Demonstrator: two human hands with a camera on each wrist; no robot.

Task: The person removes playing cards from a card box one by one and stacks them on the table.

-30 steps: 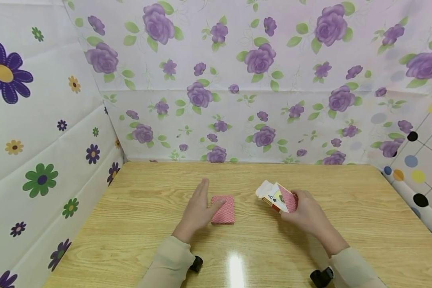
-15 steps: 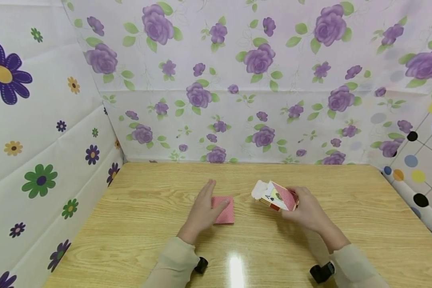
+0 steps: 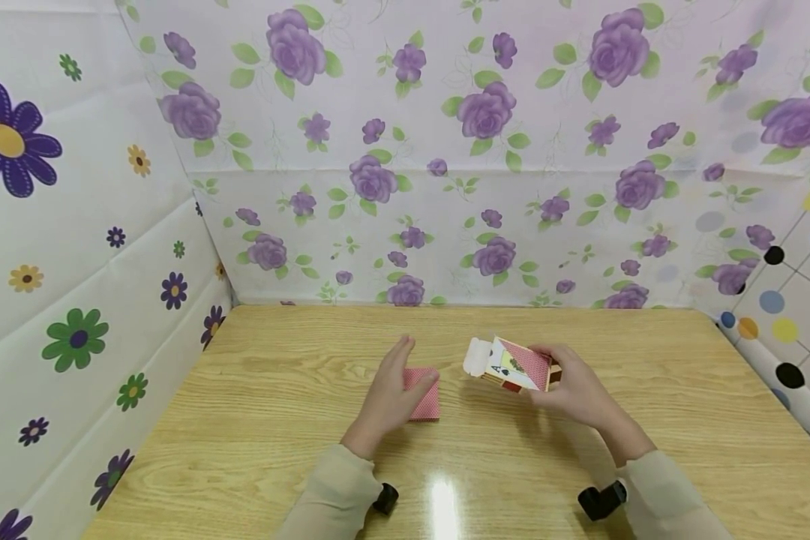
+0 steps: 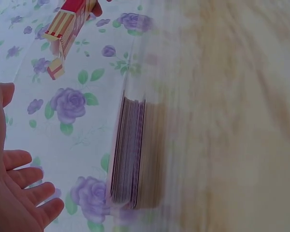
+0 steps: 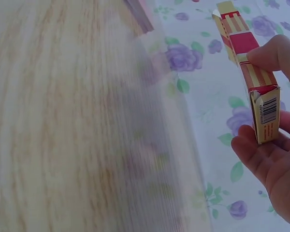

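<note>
A deck of playing cards point(image 3: 427, 403) with red patterned backs lies stacked on the table. My left hand point(image 3: 389, 397) hovers over its left part, fingers extended and thumb apart, holding nothing. The left wrist view shows the deck point(image 4: 128, 154) edge-on, with the left hand point(image 4: 19, 179) apart from it. To the right, my right hand point(image 3: 576, 391) grips a card box point(image 3: 516, 365) by its right end, above the table. The box's white flap point(image 3: 477, 357) hangs open toward the deck. In the right wrist view, the thumb presses the box's point(image 5: 246, 53) narrow side, barcode end nearest the palm.
Everything rests on a light wooden table point(image 3: 256, 420). A cloth with purple roses point(image 3: 378, 180) rises behind it, with a flowered cloth point(image 3: 74, 337) on the left and a dotted one point(image 3: 783, 330) on the right.
The left hand has moved rightward, covering more of the deck's left side. The right hand has brought the card box slightly left and turned it a little more level. The deck stays put.
</note>
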